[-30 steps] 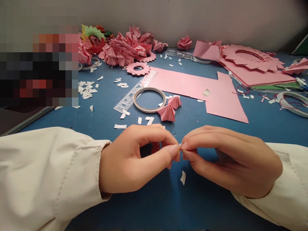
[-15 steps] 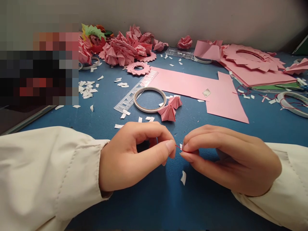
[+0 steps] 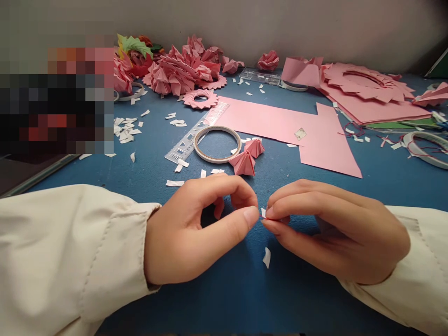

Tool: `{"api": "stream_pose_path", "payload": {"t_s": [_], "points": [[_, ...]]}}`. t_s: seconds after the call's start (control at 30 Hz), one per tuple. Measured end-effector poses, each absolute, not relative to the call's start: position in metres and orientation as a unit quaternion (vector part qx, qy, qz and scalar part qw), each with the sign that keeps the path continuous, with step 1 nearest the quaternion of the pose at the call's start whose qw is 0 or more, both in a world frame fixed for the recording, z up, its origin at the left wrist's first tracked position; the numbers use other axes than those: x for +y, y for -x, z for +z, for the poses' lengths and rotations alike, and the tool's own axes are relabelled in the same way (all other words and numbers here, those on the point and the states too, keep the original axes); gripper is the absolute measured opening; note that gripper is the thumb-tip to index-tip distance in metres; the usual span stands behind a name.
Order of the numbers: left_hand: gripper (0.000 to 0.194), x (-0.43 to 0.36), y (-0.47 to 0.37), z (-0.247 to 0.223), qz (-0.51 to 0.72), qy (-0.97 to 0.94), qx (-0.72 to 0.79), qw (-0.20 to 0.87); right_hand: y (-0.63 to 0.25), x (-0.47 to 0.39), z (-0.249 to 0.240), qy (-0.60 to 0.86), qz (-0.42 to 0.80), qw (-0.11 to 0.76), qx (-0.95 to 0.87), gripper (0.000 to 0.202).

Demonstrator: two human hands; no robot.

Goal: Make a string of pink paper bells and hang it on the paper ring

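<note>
My right hand (image 3: pixel 336 228) pinches a thin red thread (image 3: pixel 262 216) between thumb and fingertips. Facing it, my left hand (image 3: pixel 206 224) closes its thumb and index finger on the same thread, its fingertips almost touching those of the right. Only a very short bit of thread shows in the small gap; the rest is hidden by the fingers. Just beyond the hands lie two small folded pink paper pieces (image 3: pixel 244 163), beside a roll of tape (image 3: pixel 198 151). A white paper scrap (image 3: pixel 266 257) lies below the fingertips on the blue table.
A clear stencil ruler (image 3: pixel 182 144) lies left of a cut pink sheet (image 3: pixel 266 121). Folded pink paper pieces (image 3: pixel 175 70) are heaped at the back left. A pink pleated ring (image 3: pixel 367 84) rests on pink sheets at the back right. Another tape roll (image 3: pixel 429 161) is at right.
My left fingertips have moved slightly right along the thread, closer to my right hand. Less thread shows between them. The right hand has barely moved.
</note>
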State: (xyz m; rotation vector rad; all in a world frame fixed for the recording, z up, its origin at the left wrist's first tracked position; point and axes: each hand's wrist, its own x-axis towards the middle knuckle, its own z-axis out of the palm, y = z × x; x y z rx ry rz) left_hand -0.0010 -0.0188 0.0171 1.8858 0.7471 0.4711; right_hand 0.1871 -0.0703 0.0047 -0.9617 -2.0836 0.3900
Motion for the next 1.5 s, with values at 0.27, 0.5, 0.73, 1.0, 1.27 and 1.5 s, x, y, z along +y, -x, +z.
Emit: {"api": "stream_pose_path", "payload": {"t_s": [0.27, 0.5, 0.73, 1.0, 1.27, 1.5], "points": [[0.014, -0.0210, 0.0013, 0.0124, 0.218, -0.814, 0.266, 0.468, -0.1857, -0.0714, 0.0031, 0.376, 0.154, 0.396, -0.823, 0.016], [0.013, -0.0202, 0.0016, 0.0108, 0.219, -0.817, 0.249, 0.472, -0.1800, -0.0746, -0.0034, 0.388, 0.160, 0.434, -0.797, 0.019], [0.014, -0.0205, 0.0014, 0.0116, 0.211, -0.820, 0.253, 0.467, -0.1823, -0.0733, -0.0015, 0.373, 0.164, 0.425, -0.809, 0.016], [0.014, -0.0183, 0.0013, 0.0106, 0.205, -0.833, 0.232, 0.458, -0.1853, -0.0702, 0.0005, 0.352, 0.167, 0.406, -0.827, 0.014], [0.013, -0.0212, 0.0031, 0.0101, 0.240, -0.853, 0.223, 0.405, -0.1839, -0.0715, -0.0022, 0.361, 0.180, 0.395, -0.825, 0.015], [0.016, -0.0229, 0.0038, 0.0114, 0.243, -0.883, 0.236, 0.326, -0.1829, -0.0757, -0.0012, 0.362, 0.173, 0.378, -0.835, 0.018]]}}
